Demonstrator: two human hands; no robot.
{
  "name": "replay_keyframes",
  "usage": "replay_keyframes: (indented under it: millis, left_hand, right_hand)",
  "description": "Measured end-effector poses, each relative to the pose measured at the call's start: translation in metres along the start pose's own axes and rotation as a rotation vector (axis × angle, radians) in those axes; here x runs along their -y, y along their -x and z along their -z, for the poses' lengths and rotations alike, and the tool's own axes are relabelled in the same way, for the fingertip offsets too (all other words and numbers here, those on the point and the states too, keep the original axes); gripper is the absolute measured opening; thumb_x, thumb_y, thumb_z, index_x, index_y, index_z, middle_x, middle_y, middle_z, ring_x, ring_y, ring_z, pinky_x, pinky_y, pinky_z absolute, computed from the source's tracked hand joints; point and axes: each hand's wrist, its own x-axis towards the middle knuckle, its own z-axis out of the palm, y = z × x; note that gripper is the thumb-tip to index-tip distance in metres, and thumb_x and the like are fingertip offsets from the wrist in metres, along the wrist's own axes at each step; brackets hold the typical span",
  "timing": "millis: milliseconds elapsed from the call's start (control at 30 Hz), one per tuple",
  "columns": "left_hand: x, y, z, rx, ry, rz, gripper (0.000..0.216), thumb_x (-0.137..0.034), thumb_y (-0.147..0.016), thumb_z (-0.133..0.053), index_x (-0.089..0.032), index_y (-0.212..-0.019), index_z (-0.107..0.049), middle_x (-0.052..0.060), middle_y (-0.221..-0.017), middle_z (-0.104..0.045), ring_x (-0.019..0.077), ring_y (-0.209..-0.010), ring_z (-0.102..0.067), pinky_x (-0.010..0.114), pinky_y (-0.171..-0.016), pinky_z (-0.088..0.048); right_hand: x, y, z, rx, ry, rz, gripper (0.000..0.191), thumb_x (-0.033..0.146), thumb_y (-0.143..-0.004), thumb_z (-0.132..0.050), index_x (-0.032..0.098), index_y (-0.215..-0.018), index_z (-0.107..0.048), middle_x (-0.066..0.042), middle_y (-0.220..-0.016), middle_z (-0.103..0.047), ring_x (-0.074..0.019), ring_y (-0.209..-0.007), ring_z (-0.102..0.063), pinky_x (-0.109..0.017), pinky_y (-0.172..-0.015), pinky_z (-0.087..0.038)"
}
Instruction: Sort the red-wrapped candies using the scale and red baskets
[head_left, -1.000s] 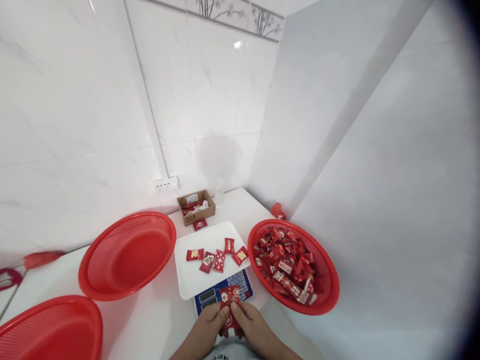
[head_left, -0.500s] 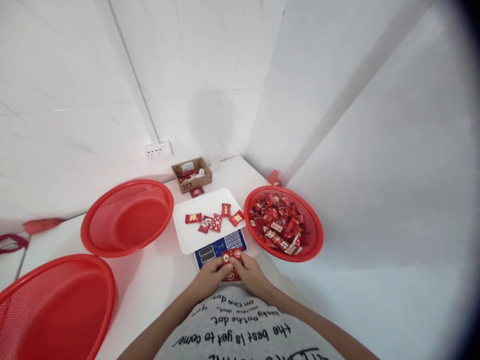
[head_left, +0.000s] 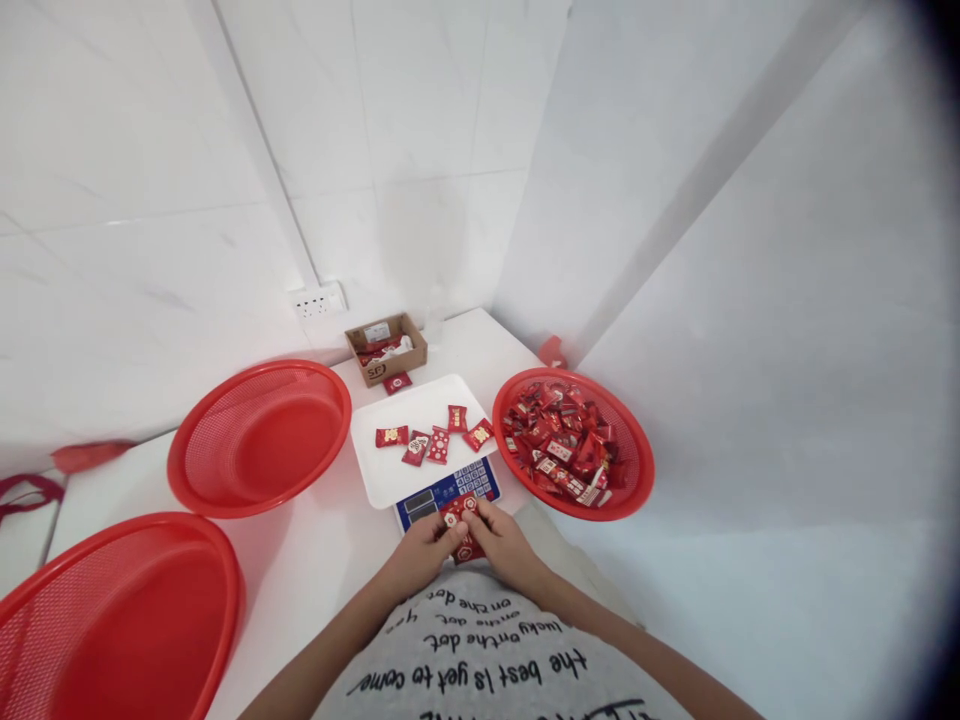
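Close to my shirt front, my left hand (head_left: 426, 549) and my right hand (head_left: 501, 541) both grip a red packet (head_left: 466, 552) with white flower-like prints, thumbs on its face. Just beyond them is a blue digital scale (head_left: 431, 500), partly covered by my hands. On top of it, a white tray (head_left: 382, 485) bears several small red wrapped packets (head_left: 439, 446), lying apart or just touching. To the right, a red basket (head_left: 643, 470) holds a heap of similar red packets (head_left: 559, 440).
Two red mesh baskets (head_left: 259, 437) (head_left: 150, 620) stand on the left of the white table (head_left: 322, 560). At the back is a small cardboard box (head_left: 386, 349) with red and white items, a red packet (head_left: 397, 383) before it. A socket (head_left: 319, 299) sits on the wall.
The view has shifted slightly, so the tray and baskets appear a little further right. Both hands keep hold of the same red packet, which looks slightly more tilted.
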Motion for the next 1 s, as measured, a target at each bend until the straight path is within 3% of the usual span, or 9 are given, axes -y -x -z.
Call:
replay_keyframes:
  millis: [167, 400, 533, 700, 900, 1000]
  left_hand:
    - [0.000, 0.000, 0.001, -0.034, 0.049, -0.024, 0.040, -0.046, -0.081, -0.049, -0.016, -0.103, -0.062, 0.006, -0.096, -0.067, 0.0231, -0.091, -0.057, 0.031, -0.082, -0.042]
    - [0.001, 0.001, 0.004, -0.151, 0.146, 0.018, 0.034, -0.044, -0.078, -0.052, -0.013, -0.089, -0.061, 0.005, -0.082, -0.066, 0.0192, -0.075, -0.056, 0.030, -0.073, -0.043]
    - [0.000, 0.003, 0.007, -0.111, 0.214, 0.049, 0.034, -0.046, -0.078, -0.052, -0.014, -0.086, -0.060, 0.003, -0.077, -0.064, 0.0173, -0.071, -0.055, 0.029, -0.072, -0.043]
    - [0.006, 0.007, 0.006, -0.106, 0.128, 0.112, 0.043, -0.055, -0.076, -0.049, -0.014, -0.079, -0.060, 0.001, -0.067, -0.059, 0.0150, -0.065, -0.051, 0.028, -0.066, -0.041]
    - [0.014, 0.013, 0.006, -0.116, 0.275, 0.201, 0.054, -0.062, -0.077, -0.041, -0.013, -0.090, -0.060, 0.003, -0.072, -0.061, 0.0145, -0.064, -0.052, 0.026, -0.062, -0.041]
    - [0.014, 0.012, 0.008, -0.112, 0.301, 0.193, 0.054, -0.062, -0.075, -0.046, -0.012, -0.089, -0.061, 0.004, -0.073, -0.063, 0.0162, -0.066, -0.055, 0.028, -0.065, -0.042]
  right_hand:
    - [0.003, 0.000, -0.002, 0.005, 0.003, 0.020, 0.034, 0.049, -0.084, -0.040, 0.017, -0.080, -0.053, -0.003, -0.077, -0.058, -0.0168, -0.073, -0.052, -0.031, -0.070, -0.043]
    - [-0.001, 0.002, -0.008, 0.115, -0.193, -0.042, 0.036, 0.052, -0.082, -0.043, 0.017, -0.084, -0.050, -0.001, -0.072, -0.057, -0.0121, -0.061, -0.051, -0.026, -0.058, -0.043]
    - [0.002, 0.002, -0.009, 0.175, -0.128, -0.035, 0.039, 0.053, -0.082, -0.044, 0.015, -0.081, -0.055, -0.002, -0.070, -0.059, -0.0119, -0.060, -0.051, -0.025, -0.058, -0.041]
    - [0.011, 0.002, -0.010, 0.184, -0.094, 0.000, 0.039, 0.053, -0.080, -0.045, 0.016, -0.077, -0.057, -0.002, -0.071, -0.061, -0.0151, -0.066, -0.054, -0.027, -0.064, -0.043]
    - [0.011, 0.001, -0.012, 0.179, -0.074, 0.017, 0.036, 0.050, -0.081, -0.046, 0.016, -0.078, -0.058, -0.003, -0.074, -0.062, -0.0156, -0.069, -0.054, -0.027, -0.065, -0.044]
    - [0.012, 0.001, -0.014, 0.227, -0.133, -0.015, 0.038, 0.051, -0.080, -0.047, 0.015, -0.084, -0.060, -0.003, -0.077, -0.063, -0.0162, -0.070, -0.056, -0.028, -0.066, -0.045]
